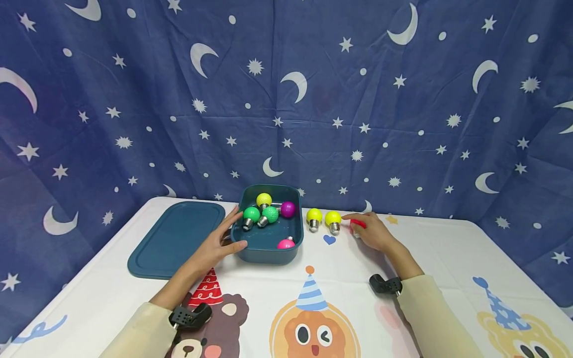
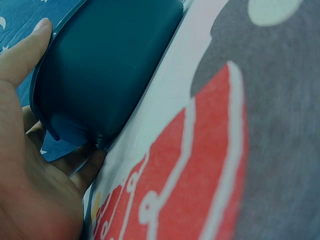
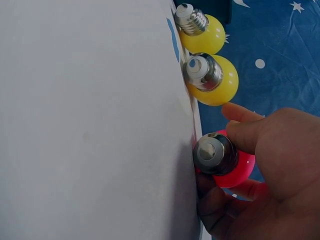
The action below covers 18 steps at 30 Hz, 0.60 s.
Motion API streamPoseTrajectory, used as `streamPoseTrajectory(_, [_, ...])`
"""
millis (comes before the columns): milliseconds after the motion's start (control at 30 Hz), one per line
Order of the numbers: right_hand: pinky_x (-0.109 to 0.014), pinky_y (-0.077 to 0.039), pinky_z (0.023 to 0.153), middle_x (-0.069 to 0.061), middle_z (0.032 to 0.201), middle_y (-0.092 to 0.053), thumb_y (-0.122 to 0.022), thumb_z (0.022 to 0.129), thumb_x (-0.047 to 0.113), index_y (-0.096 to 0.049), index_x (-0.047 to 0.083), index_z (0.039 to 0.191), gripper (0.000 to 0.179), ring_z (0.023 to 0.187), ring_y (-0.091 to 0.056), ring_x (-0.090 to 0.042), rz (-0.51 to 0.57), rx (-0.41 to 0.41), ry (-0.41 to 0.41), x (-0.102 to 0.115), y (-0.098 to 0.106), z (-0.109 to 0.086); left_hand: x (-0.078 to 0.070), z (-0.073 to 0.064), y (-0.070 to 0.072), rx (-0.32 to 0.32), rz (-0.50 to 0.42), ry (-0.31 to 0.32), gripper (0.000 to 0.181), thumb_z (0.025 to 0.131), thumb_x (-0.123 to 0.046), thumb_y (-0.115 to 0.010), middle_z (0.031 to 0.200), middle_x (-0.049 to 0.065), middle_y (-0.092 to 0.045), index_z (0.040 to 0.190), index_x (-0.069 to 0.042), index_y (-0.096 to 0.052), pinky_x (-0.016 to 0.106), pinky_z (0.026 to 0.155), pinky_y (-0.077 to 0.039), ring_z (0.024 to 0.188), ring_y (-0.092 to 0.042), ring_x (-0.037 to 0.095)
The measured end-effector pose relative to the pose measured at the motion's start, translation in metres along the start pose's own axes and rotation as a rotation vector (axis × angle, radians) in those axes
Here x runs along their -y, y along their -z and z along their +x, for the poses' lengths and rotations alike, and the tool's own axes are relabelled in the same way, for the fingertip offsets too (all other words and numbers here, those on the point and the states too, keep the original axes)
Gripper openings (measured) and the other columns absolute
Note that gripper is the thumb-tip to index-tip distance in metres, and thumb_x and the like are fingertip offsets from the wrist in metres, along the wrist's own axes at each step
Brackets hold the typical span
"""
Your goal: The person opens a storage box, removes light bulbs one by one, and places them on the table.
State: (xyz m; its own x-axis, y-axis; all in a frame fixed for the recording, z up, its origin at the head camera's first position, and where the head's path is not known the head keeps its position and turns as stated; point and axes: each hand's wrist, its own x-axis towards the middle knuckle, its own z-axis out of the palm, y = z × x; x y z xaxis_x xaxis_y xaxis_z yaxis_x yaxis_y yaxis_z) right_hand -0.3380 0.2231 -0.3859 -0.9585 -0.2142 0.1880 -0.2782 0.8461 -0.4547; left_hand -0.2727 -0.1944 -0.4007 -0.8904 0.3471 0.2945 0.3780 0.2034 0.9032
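My left hand (image 1: 219,243) grips the near left corner of a dark blue plastic box (image 1: 268,256), thumb at the rim and fingers around the side. Inside the box lie a yellow bulb (image 1: 264,200), two green bulbs (image 1: 251,215), a purple bulb (image 1: 288,209) and a pink bulb (image 1: 286,243). My right hand (image 1: 375,232) holds a red light bulb (image 3: 234,172) with a metal screw base, low at the table; its index finger points toward the neighbouring yellow bulb (image 1: 333,220). Another yellow bulb (image 1: 314,218) lies between that one and the box.
A flat dark blue lid (image 1: 174,243) lies on the table left of the box. The white tablecloth (image 1: 340,278) carries printed cartoon figures. Behind the table's far edge hangs a blue curtain (image 1: 313,124) with moons and stars.
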Motion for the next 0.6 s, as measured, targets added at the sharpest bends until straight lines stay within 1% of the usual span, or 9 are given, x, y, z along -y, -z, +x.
streamPoseTrajectory(367, [-0.061, -0.041, 0.092, -0.024, 0.124, -0.052, -0.055, 0.096, 0.016, -0.059, 0.015, 0.13, 0.034, 0.115, -0.043, -0.043, 0.023, 0.0, -0.05, 0.0011, 0.0012, -0.0011, -0.0005, 0.0002, 0.0, -0.001, 0.004, -0.005, 0.076, 0.09, -0.019, -0.067, 0.16, 0.005, -0.003, 0.152, -0.008, -0.025, 0.057, 0.107, -0.025, 0.139, -0.02, 0.043])
streamPoseTrajectory(467, [-0.06, -0.043, 0.091, -0.025, 0.124, -0.052, -0.055, 0.096, 0.016, -0.059, 0.013, 0.129, 0.034, 0.112, -0.045, -0.042, 0.028, -0.008, -0.062, 0.0005, 0.0016, -0.0011, -0.0002, 0.0002, 0.0, -0.002, 0.008, -0.007, 0.076, 0.09, -0.018, -0.067, 0.16, 0.005, -0.003, 0.152, -0.008, -0.025, 0.057, 0.107, -0.026, 0.139, -0.021, 0.043])
streamPoseTrajectory(600, [-0.058, -0.043, 0.091, -0.027, 0.12, -0.049, -0.056, 0.095, 0.013, -0.064, 0.012, 0.124, 0.03, 0.11, -0.046, -0.043, 0.018, -0.031, -0.079, -0.0003, 0.002, -0.0015, 0.0, -0.0001, 0.0, -0.002, 0.012, -0.009, 0.075, 0.09, -0.018, -0.067, 0.16, 0.005, -0.003, 0.152, -0.008, -0.025, 0.058, 0.107, -0.026, 0.139, -0.021, 0.044])
